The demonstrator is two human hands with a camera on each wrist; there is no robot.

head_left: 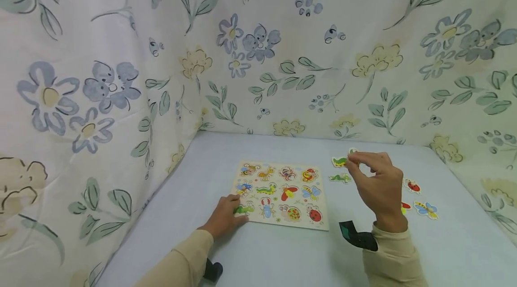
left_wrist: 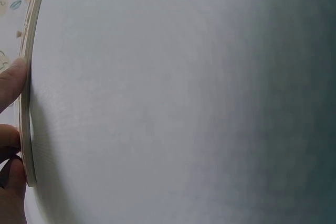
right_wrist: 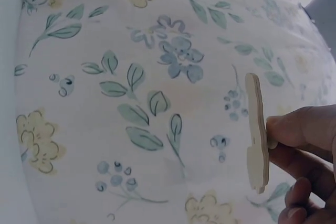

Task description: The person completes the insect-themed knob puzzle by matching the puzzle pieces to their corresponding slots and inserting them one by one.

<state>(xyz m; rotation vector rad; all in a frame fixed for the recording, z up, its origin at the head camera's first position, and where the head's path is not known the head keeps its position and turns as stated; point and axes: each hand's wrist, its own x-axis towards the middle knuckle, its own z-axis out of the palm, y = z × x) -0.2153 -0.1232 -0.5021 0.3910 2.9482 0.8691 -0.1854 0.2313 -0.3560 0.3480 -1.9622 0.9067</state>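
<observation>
Now | left fingers (head_left: 233, 197) grip board (head_left: 280, 204) at near-left corner | right fingers (right_wrist: 302, 128) pinch raised wooden piece (right_wrist: 256, 142) beyond board's right edge

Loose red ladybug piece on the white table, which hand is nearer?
Right. The right hand hovers just left of the ladybug piece; the left hand is farther left, at the near-left corner of the pale rectangular wooden board.

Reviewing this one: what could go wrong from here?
The held piece may twist or slip, since the right hand pinches it by fingertips. The left hand holds the board by a corner; a tug could shift it. The right wrist hides part of a red piece in the head view, so it might get nudged.
</observation>
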